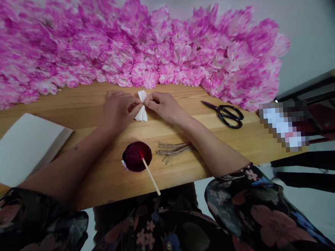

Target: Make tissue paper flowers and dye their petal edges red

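A strip of white pleated paper [141, 115], pinched at its middle and fanned at both ends, is held just above the wooden table. My left hand [119, 109] grips it from the left, fingers closed at its waist. From the right, my right hand [163, 106] is also closed at the waist, thumb and fingertips pressed together; whether a thin tie lies between them is too small to tell. Nearer me stands a bowl of dark red liquid [134, 158] with a wooden stick [151, 177] leaning out of it. A bundle of thin brown wire-like stems [172, 151] lies beside the bowl, partly behind my right forearm.
Pink and white paper flowers [138, 39] are heaped along the back of the table [103, 191]. Black-handled scissors [227, 115] lie at the right, near a blurred-out item [284, 127]. A stack of white paper [28, 144] sits at the left. A dark rack stands off the right edge.
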Available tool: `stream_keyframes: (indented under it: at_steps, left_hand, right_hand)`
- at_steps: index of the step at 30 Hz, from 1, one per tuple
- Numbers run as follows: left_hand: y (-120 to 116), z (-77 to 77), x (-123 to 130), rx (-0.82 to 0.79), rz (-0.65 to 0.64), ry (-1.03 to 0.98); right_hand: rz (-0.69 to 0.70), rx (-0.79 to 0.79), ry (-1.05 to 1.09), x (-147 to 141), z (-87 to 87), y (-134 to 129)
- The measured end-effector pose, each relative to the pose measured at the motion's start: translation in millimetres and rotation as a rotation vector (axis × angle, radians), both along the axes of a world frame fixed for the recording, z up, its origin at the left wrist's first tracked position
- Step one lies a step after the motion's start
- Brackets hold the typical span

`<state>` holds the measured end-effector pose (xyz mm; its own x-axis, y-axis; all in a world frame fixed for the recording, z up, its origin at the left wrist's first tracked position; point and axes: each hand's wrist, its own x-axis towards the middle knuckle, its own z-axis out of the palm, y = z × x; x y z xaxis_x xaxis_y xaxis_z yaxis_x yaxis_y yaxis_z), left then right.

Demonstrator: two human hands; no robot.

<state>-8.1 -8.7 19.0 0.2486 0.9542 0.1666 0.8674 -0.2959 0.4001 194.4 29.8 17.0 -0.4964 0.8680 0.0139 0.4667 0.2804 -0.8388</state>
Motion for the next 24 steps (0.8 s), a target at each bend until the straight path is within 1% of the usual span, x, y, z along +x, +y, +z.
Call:
stream_keyframes:
  at_steps: [4, 10, 15, 19, 22, 24]
  left_hand:
    - [-0.3, 0.0, 1.9, -0.013, 0.001, 0.009]
    - [0.3, 0.6, 4.1, 0.016, -0.032, 0.034]
    - [-0.9, 5.7, 4.2, -0.005, -0.065, 0.069]
    - [-2.4, 6.7, 3.4, 0.026, -0.077, 0.088]
    - [-4.0, 5.0, 2.8, 0.054, -0.079, 0.133]
    - [-4.9, 3.7, 2.6, 0.068, -0.076, 0.155]
  right_hand:
    - [0.013, -0.013, -0.003, 0.3, 0.7, 0.0]
    - [0.022, -0.022, 0.002, 1.5, -1.5, 1.5]
    - [0.024, 0.057, -0.108, 1.6, 4.8, -2.9]
    - [0.049, 0.108, -0.171, 1.3, 8.1, -4.7]
    - [0.067, 0.096, -0.146, 1.4, 6.2, -3.4]
    - [0.051, 0.085, -0.115, 1.3, 4.4, -2.6]
